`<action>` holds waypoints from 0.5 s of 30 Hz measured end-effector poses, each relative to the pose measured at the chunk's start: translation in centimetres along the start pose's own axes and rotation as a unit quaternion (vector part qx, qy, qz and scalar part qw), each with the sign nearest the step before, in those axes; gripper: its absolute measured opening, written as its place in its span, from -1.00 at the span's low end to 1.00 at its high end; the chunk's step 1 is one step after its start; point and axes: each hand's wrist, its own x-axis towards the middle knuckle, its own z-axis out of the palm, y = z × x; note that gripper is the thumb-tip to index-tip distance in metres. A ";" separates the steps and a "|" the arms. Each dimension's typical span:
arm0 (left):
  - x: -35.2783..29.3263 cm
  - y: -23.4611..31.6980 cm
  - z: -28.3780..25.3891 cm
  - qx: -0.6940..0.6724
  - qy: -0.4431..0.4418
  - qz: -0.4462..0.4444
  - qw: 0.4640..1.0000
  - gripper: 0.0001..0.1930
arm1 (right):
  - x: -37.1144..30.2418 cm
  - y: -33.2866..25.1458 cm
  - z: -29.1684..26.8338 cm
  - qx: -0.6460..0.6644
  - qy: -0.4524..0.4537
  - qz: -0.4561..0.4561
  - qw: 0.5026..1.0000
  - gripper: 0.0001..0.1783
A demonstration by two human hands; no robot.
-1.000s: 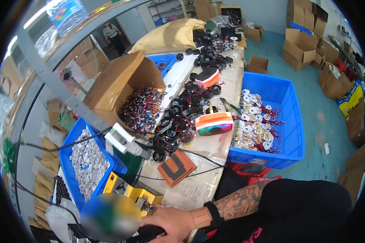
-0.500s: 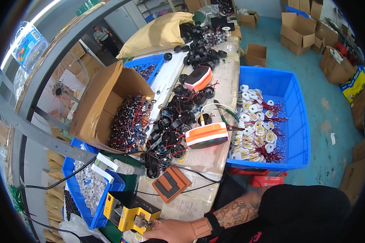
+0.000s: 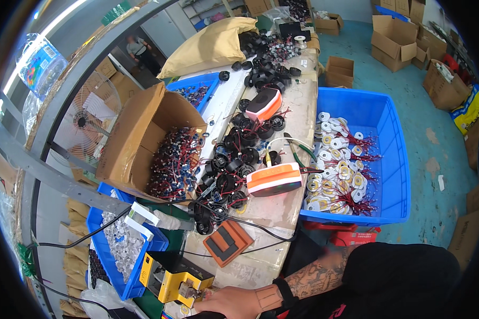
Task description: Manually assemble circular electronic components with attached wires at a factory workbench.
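Observation:
My right hand (image 3: 226,302) reaches in from the right at the lower edge, a dark band on its wrist. Its fingers curl together against the metal part of a small yellow-and-black bench machine (image 3: 171,287); whatever they hold is hidden. Below the machine's front, a white-and-yellow disc (image 3: 184,309) partly shows beside the fingertips. My left hand is out of view. Behind the machine lies an orange-brown block with dark grey strips (image 3: 228,243).
Round black housings (image 3: 226,183) with red wires crowd the bench around an orange-and-white device (image 3: 274,179). A cardboard box (image 3: 127,138) holds wired parts. One blue bin (image 3: 396,159) contains white discs with wires; another blue bin (image 3: 130,290) holds clear pieces. Black cables (image 3: 261,231) cross the bench.
The whole view has shifted slightly to the right. My right hand stays at the yellow-and-black machine, with no clear change in its grip.

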 end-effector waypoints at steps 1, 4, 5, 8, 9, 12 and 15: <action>0.1 -0.1 0.1 -0.001 -0.002 0.003 1.000 -0.65 | -0.1 -0.1 0.0 0.000 -0.001 -0.001 1.000 -0.44; 0.4 -0.3 0.3 -0.003 -0.009 0.012 1.000 -0.65 | -0.2 -0.4 -0.3 -0.009 -0.007 0.004 1.000 -0.45; 0.5 -0.4 0.4 -0.003 -0.012 0.015 1.000 -0.65 | -0.2 -0.6 -0.4 -0.007 -0.025 0.019 0.999 -0.45; 0.8 -0.7 0.7 -0.006 -0.020 0.023 1.000 -0.65 | -0.3 -0.8 -0.7 -0.004 -0.044 0.036 0.998 -0.46; 0.9 -0.7 0.8 -0.006 -0.023 0.026 0.999 -0.65 | -0.3 -0.8 -0.7 -0.001 -0.045 0.040 0.998 -0.46; 1.4 -1.0 1.1 -0.008 -0.031 0.034 0.999 -0.65 | -0.5 -0.6 -0.6 0.002 -0.043 0.038 0.998 -0.45; 1.9 -1.1 1.6 -0.010 -0.042 0.042 0.998 -0.65 | -0.5 -0.7 -0.9 -0.016 -0.053 0.053 0.997 -0.45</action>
